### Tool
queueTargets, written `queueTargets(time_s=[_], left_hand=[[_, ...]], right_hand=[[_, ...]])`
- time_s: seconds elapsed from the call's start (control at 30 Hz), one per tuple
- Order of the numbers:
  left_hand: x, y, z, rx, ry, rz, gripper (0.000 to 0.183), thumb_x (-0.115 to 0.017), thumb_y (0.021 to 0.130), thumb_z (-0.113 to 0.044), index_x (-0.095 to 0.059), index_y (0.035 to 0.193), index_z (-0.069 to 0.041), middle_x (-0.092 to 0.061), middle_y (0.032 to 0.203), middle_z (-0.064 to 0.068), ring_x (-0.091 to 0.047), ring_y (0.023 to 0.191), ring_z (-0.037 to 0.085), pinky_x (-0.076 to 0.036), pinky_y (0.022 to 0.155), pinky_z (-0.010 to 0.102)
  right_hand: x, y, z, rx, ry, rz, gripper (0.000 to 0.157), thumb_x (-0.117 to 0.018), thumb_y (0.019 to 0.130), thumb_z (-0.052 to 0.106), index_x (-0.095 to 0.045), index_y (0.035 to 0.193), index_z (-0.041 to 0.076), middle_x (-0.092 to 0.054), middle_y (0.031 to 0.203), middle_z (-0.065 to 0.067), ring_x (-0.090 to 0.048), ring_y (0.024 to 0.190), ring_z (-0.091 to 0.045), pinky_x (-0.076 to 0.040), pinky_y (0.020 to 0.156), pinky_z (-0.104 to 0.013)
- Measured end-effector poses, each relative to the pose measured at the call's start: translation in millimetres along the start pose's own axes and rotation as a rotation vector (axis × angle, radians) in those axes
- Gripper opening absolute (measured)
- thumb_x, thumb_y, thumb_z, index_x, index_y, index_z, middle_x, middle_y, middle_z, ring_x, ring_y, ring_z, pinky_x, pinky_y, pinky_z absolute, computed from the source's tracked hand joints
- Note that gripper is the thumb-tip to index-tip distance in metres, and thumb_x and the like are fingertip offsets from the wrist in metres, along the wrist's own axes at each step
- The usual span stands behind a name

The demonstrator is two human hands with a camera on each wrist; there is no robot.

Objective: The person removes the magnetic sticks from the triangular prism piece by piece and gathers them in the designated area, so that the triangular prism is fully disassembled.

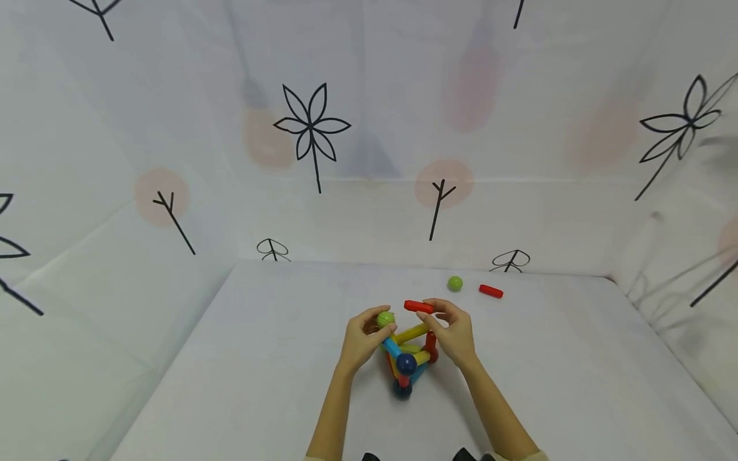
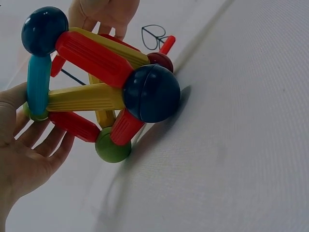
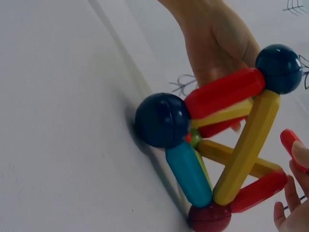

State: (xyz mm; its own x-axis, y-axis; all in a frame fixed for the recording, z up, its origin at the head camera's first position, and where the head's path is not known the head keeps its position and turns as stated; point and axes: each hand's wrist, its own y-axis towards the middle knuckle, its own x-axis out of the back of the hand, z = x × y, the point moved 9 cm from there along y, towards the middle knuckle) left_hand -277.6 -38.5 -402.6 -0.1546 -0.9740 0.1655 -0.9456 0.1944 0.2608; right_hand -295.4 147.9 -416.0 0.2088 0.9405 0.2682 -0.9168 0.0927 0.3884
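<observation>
A frame of magnetic rods and balls (image 1: 406, 363) stands on the white table, built from red, yellow and light blue rods with dark blue, dark red and green balls. My left hand (image 1: 360, 340) holds its upper green ball (image 1: 385, 319) between thumb and fingers; in the left wrist view the palm (image 2: 24, 166) lies beside the light blue rod (image 2: 38, 83). Above the frame's far right side, my right hand (image 1: 457, 334) pinches a loose red rod (image 1: 418, 307) by one end. The right wrist view shows that red rod (image 3: 289, 143) apart from the frame.
Farther back on the table (image 1: 254, 358) lie a loose green ball (image 1: 455, 283) and another red rod (image 1: 491, 291), side by side with a gap. White cloth with black flower drawings (image 1: 311, 126) hangs behind and at both sides.
</observation>
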Motion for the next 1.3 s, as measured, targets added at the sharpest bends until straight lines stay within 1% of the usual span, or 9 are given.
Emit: queueTargets(time_s=[0.17, 0.4, 0.5, 0.67, 0.8, 0.9, 1.0, 1.13, 1.3], left_hand=[[1.1, 0.1, 0.3, 0.002, -0.003, -0.002, 0.036, -0.065, 0.085, -0.004, -0.059, 0.12, 0.006, -0.066, 0.104, 0.021, -0.062, 0.09, 0.022, -0.051, 0.083, 0.031], [1.3, 0.0, 2.5, 0.008, -0.013, -0.002, 0.037, -0.065, 0.085, -0.004, -0.059, 0.12, 0.005, -0.066, 0.104, 0.02, -0.061, 0.09, 0.018, -0.05, 0.083, 0.029], [1.6, -0.1, 2.3, 0.003, -0.016, -0.006, 0.037, -0.065, 0.085, -0.003, -0.059, 0.12, 0.006, -0.065, 0.105, 0.02, -0.062, 0.09, 0.02, -0.05, 0.083, 0.029], [1.5, -0.2, 3.4, 0.008, -0.02, -0.006, 0.037, -0.065, 0.085, -0.003, -0.059, 0.121, 0.005, -0.065, 0.106, 0.02, -0.062, 0.091, 0.02, -0.05, 0.082, 0.027], [1.1, -0.2, 3.4, 0.005, -0.023, -0.008, 0.037, -0.065, 0.085, -0.004, -0.059, 0.12, 0.005, -0.065, 0.105, 0.02, -0.061, 0.09, 0.018, -0.05, 0.082, 0.026], [1.2, -0.2, 3.2, 0.005, -0.018, -0.011, 0.037, -0.065, 0.085, -0.004, -0.059, 0.12, 0.005, -0.065, 0.106, 0.019, -0.061, 0.089, 0.016, -0.05, 0.082, 0.027], [1.3, -0.2, 2.8, 0.006, -0.015, -0.011, 0.037, -0.065, 0.085, -0.004, -0.059, 0.12, 0.005, -0.065, 0.106, 0.019, -0.06, 0.089, 0.016, -0.05, 0.082, 0.027], [1.5, -0.7, 2.4, 0.01, -0.013, -0.013, 0.037, -0.065, 0.085, -0.004, -0.059, 0.12, 0.005, -0.065, 0.107, 0.019, -0.061, 0.09, 0.018, -0.05, 0.082, 0.027], [1.2, -0.7, 4.5, 0.017, -0.018, -0.012, 0.037, -0.065, 0.085, -0.004, -0.059, 0.12, 0.004, -0.065, 0.107, 0.019, -0.061, 0.09, 0.018, -0.05, 0.082, 0.028]], right_hand=[[10.7, 1.1, -4.1, 0.018, 0.027, 0.024, 0.031, -0.071, 0.083, 0.01, -0.065, 0.11, -0.004, -0.068, 0.104, -0.016, -0.058, 0.091, -0.012, -0.049, 0.079, -0.018], [43.4, 4.8, -34.6, -0.122, 0.01, 0.011, 0.035, -0.069, 0.086, 0.016, -0.063, 0.115, -0.003, -0.066, 0.106, -0.015, -0.059, 0.084, -0.001, -0.049, 0.073, -0.014], [61.0, 5.7, -52.8, -0.189, -0.026, -0.011, 0.039, -0.069, 0.086, 0.02, -0.062, 0.116, -0.003, -0.068, 0.103, -0.008, -0.057, 0.084, 0.004, -0.048, 0.072, -0.013], [87.5, 3.6, -82.0, -0.281, -0.07, -0.029, 0.043, -0.069, 0.087, 0.024, -0.061, 0.12, -0.002, -0.064, 0.093, 0.016, -0.054, 0.084, 0.009, -0.044, 0.071, -0.009], [105.0, 3.8, -99.5, -0.309, -0.094, -0.045, 0.045, -0.067, 0.087, 0.028, -0.06, 0.121, -0.001, -0.061, 0.089, 0.023, -0.054, 0.081, 0.01, -0.045, 0.07, -0.009], [115.6, 4.5, -108.7, -0.325, -0.11, -0.064, 0.047, -0.067, 0.087, 0.029, -0.059, 0.121, -0.002, -0.063, 0.09, 0.018, -0.054, 0.078, 0.011, -0.045, 0.07, -0.008], [124.0, 6.3, -117.2, -0.346, -0.153, -0.068, 0.047, -0.067, 0.087, 0.03, -0.059, 0.121, -0.002, -0.066, 0.098, 0.005, -0.053, 0.078, 0.011, -0.044, 0.07, -0.007], [130.5, 12.2, -129.3, -0.383, -0.218, -0.032, 0.049, -0.064, 0.089, 0.032, -0.057, 0.125, -0.001, -0.062, 0.112, -0.015, -0.051, 0.078, 0.006, -0.046, 0.068, -0.01], [136.5, 21.9, -143.1, -0.418, -0.261, 0.002, 0.051, -0.063, 0.09, 0.031, -0.054, 0.126, -0.004, -0.057, 0.116, -0.024, -0.053, 0.071, -0.003, -0.047, 0.062, -0.016]])
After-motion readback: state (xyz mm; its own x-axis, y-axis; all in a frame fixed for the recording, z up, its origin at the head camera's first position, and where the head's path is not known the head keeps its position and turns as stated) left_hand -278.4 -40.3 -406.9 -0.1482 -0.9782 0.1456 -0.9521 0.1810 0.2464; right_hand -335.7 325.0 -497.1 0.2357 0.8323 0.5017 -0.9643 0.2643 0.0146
